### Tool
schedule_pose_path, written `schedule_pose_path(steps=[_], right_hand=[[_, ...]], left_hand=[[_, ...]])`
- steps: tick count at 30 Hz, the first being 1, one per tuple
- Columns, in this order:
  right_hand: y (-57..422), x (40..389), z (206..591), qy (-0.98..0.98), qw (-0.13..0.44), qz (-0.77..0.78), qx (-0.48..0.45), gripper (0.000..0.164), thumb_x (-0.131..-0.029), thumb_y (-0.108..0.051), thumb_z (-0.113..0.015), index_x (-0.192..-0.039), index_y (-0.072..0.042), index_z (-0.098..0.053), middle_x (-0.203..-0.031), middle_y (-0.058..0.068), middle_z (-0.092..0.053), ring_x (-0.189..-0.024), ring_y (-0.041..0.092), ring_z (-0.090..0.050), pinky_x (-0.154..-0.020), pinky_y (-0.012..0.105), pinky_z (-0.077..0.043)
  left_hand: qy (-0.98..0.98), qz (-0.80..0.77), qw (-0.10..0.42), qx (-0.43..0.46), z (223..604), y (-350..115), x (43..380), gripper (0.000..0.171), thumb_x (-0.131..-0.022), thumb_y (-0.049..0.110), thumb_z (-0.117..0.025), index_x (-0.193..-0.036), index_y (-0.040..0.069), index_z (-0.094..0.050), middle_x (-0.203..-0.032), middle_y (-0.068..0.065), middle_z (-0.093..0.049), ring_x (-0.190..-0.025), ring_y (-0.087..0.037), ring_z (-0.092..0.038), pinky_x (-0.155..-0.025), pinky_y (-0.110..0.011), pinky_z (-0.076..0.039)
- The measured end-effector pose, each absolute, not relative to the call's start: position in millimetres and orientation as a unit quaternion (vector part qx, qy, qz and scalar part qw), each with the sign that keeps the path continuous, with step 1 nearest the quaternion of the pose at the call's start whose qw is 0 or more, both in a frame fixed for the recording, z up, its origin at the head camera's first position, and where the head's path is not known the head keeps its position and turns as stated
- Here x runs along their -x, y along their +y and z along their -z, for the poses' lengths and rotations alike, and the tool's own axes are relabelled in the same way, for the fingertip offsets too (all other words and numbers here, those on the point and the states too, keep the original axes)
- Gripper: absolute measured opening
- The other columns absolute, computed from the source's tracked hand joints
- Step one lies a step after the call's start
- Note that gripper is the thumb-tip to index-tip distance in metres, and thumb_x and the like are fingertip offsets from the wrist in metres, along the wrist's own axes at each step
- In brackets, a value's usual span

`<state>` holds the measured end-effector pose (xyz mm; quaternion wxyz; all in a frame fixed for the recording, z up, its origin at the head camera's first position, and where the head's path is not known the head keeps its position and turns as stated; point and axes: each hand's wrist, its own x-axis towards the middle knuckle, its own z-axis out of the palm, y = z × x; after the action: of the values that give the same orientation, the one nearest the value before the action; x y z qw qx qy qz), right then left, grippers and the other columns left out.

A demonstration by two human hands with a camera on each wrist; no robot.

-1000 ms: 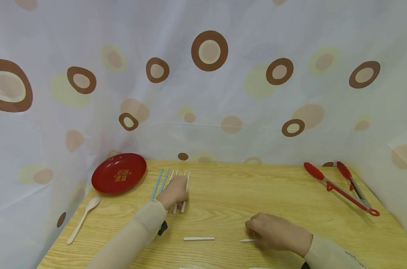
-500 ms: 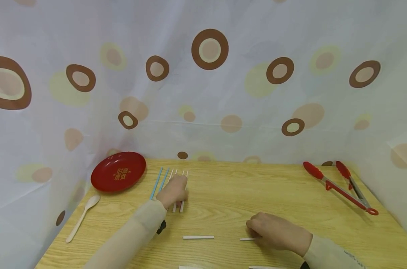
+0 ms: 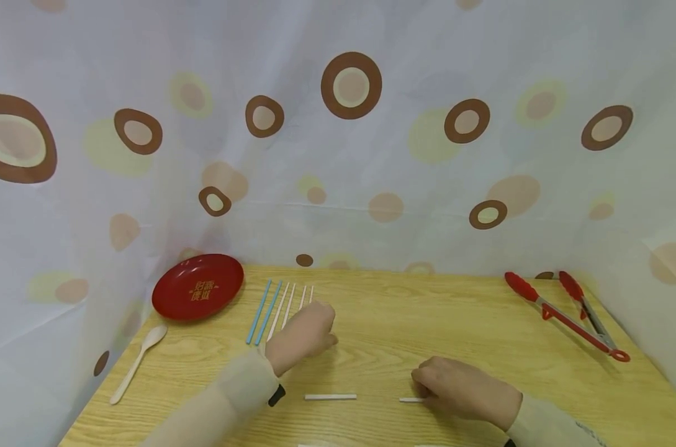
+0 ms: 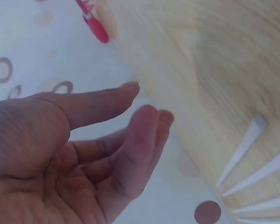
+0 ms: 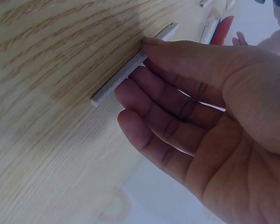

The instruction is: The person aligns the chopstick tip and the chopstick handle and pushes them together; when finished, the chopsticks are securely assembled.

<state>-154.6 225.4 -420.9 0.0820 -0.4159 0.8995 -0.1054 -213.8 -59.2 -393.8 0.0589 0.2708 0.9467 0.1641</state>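
My left hand [image 3: 304, 335] hovers just right of a row of chopsticks and holds nothing; in the left wrist view, thumb and fingertips stand apart. The row has two blue chopsticks [image 3: 266, 313] and several white chopsticks [image 3: 279, 311], lying side by side; the hand covers the near ends of some. My right hand [image 3: 462, 388] pinches a white chopstick [image 5: 113, 87] low over the table, thumb on one side and fingertips on the other. Only its tip shows in the head view. Between the hands lies another white chopstick [image 3: 331, 397].
A red oval plate [image 3: 172, 304] stands back left, with a pale spoon [image 3: 130, 375] in front of it. Red-tipped tongs [image 3: 575, 326] lie spread at the right. Two white edges show at the bottom of the head view. A patterned curtain [image 3: 371, 155] surrounds the wooden table [image 3: 399, 316].
My left hand has let go of a white chopstick in the row and moved right and slightly nearer, uncovering more of the row. The right hand has hardly moved.
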Motion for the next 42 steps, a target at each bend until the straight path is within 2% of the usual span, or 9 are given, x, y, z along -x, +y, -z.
schedule_pose_path(steps=[6, 16, 23, 33, 37, 42], right_hand=[[226, 154, 423, 0.895, 0.073, 0.108, 0.427, 0.030, -0.082, -0.004, -0.080, -0.074, -0.021, -0.057, -0.070, -0.017, -0.044, -0.063, -0.002, -0.037, -0.057, 0.017, -0.038], [225, 152, 424, 0.905, 0.077, 0.091, 0.409, 0.027, -0.082, -0.006, -0.080, -0.075, -0.020, -0.058, -0.072, -0.017, -0.046, -0.063, -0.001, -0.038, -0.057, 0.019, -0.040], [227, 148, 423, 0.909, 0.059, 0.069, 0.406, 0.024, -0.087, -0.011, -0.076, -0.080, -0.019, -0.055, -0.075, -0.014, -0.045, -0.066, 0.000, -0.040, -0.057, 0.021, -0.043], [229, 152, 413, 0.898, 0.037, 0.092, 0.430, 0.021, -0.092, -0.007, -0.069, -0.090, -0.018, -0.051, -0.071, -0.012, -0.050, -0.061, -0.001, -0.043, -0.053, 0.020, -0.042], [231, 153, 411, 0.904, 0.039, 0.098, 0.415, 0.020, -0.088, -0.002, -0.073, -0.091, -0.016, -0.059, -0.074, -0.008, -0.056, -0.065, 0.002, -0.051, -0.055, 0.022, -0.046], [235, 158, 405, 0.907, 0.016, 0.108, 0.407, 0.018, -0.082, 0.002, -0.077, -0.090, -0.014, -0.072, -0.081, -0.004, -0.068, -0.071, 0.005, -0.061, -0.059, 0.025, -0.052]], left_hand=[[0.937, -0.095, 0.080, -0.327, 400, -58, 192, 0.030, -0.081, 0.022, -0.084, -0.068, 0.017, -0.058, -0.065, 0.010, -0.051, -0.057, -0.005, -0.047, -0.049, -0.021, -0.043], [0.925, -0.038, 0.097, -0.366, 411, -57, 173, 0.040, -0.069, 0.035, -0.091, -0.068, 0.020, -0.054, -0.063, 0.013, -0.048, -0.055, -0.004, -0.045, -0.047, -0.021, -0.040], [0.919, -0.009, 0.074, -0.386, 419, -56, 165, 0.036, -0.072, 0.030, -0.089, -0.069, 0.022, -0.054, -0.067, 0.012, -0.047, -0.062, -0.003, -0.047, -0.054, -0.022, -0.041], [0.919, -0.011, 0.062, -0.390, 417, -53, 163, 0.025, -0.080, 0.018, -0.084, -0.072, 0.021, -0.060, -0.070, 0.011, -0.052, -0.063, -0.003, -0.049, -0.053, -0.020, -0.042], [0.916, -0.020, 0.038, -0.399, 417, -54, 165, 0.023, -0.084, 0.017, -0.080, -0.076, 0.019, -0.058, -0.070, 0.010, -0.051, -0.060, -0.003, -0.044, -0.050, -0.019, -0.040], [0.917, -0.029, 0.021, -0.398, 410, -53, 170, 0.023, -0.087, 0.017, -0.078, -0.080, 0.018, -0.056, -0.069, 0.008, -0.051, -0.058, -0.004, -0.043, -0.049, -0.019, -0.039]])
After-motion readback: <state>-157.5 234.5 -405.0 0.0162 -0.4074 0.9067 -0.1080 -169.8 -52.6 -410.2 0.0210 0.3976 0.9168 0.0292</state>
